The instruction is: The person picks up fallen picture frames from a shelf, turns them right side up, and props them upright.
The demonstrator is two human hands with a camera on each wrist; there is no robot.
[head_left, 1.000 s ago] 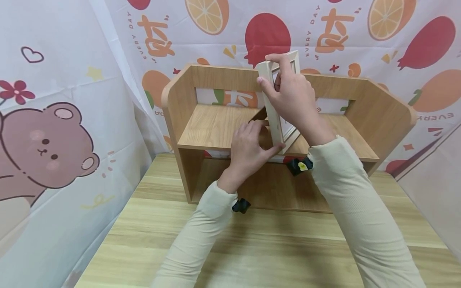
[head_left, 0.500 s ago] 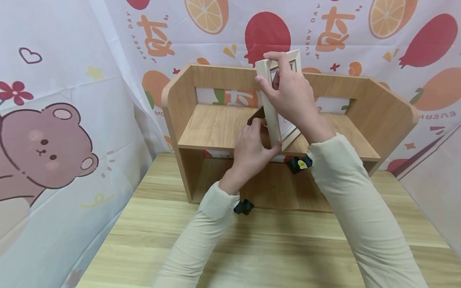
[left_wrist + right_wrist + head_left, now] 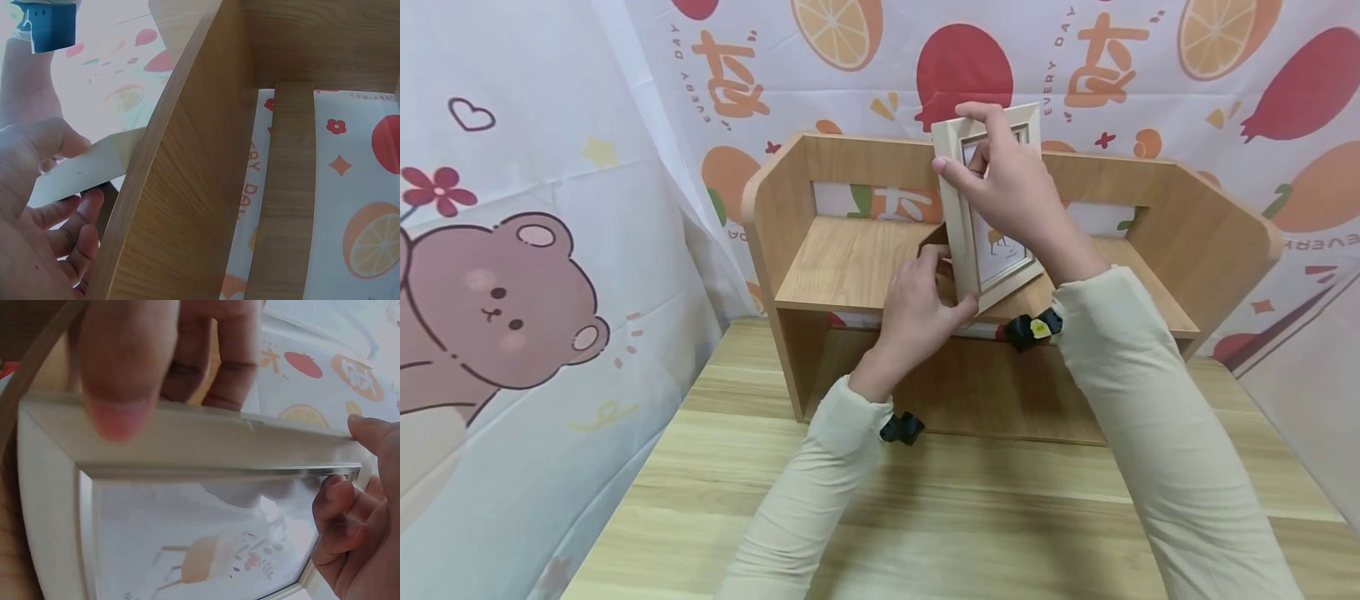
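A pale wooden picture frame (image 3: 1000, 254) stands tilted at the upper shelf board, its front angled to the right. Its picture, a potted plant on a legged stand, shows in the right wrist view (image 3: 194, 556). My left hand (image 3: 917, 308) pinches the lower left side, thumb at the bottom corner and fingers behind. My right hand (image 3: 1018, 187) grips the upper left corner, with one finger over the top edge and the thumb on the side. In the left wrist view, the frame's edge (image 3: 87, 169) lies between left thumb and fingers. A dark brown piece behind the frame is mostly hidden.
The two-tier wooden desk shelf (image 3: 850, 267) has raised side panels and a slotted back. It stands on a wood-grain table (image 3: 970, 517). A printed cloth (image 3: 850, 92) hangs close behind, and a bear-print cloth (image 3: 550, 292) hangs at the left.
The frame has turned so that its front faces me more, and more of the picture shows. Both hands have kept their hold, the left thumb shifting slightly left with the lower corner.
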